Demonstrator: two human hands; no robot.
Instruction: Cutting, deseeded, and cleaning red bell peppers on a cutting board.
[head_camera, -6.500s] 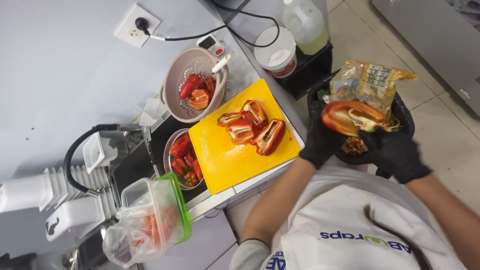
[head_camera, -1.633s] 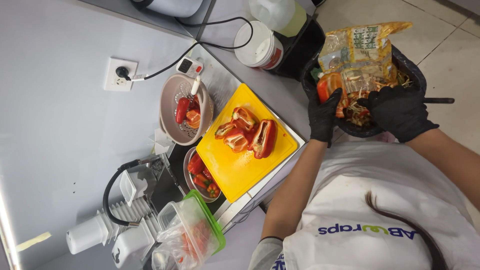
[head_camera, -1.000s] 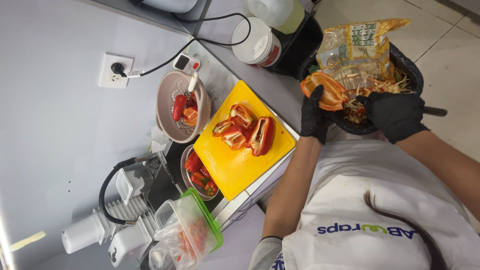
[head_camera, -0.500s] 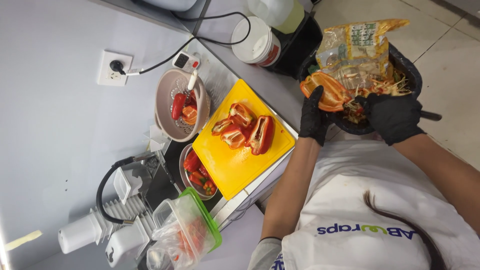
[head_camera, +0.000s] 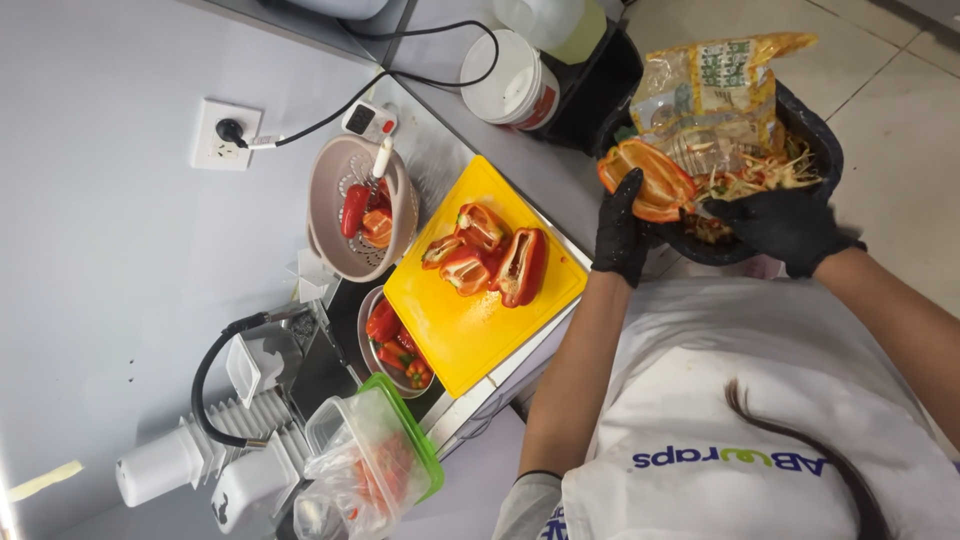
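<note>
Over black bin (head_camera: 820, 130): left hand (head_camera: 622, 232) clamps red pepper half (head_camera: 645, 180), cut side up, so scraps drop in; right hand (head_camera: 778, 222) fingers curled, scraping inside. Cut peppers (head_camera: 490, 262) wait on yellow board (head_camera: 480, 320), worktop.

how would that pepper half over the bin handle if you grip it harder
The pepper half in the left hand looks hollow, so probably light and slightly springy. Its skin looks glossy, so it may slip against the glove. Squeezed hard, the thin wall would likely crack rather than bend.
</note>
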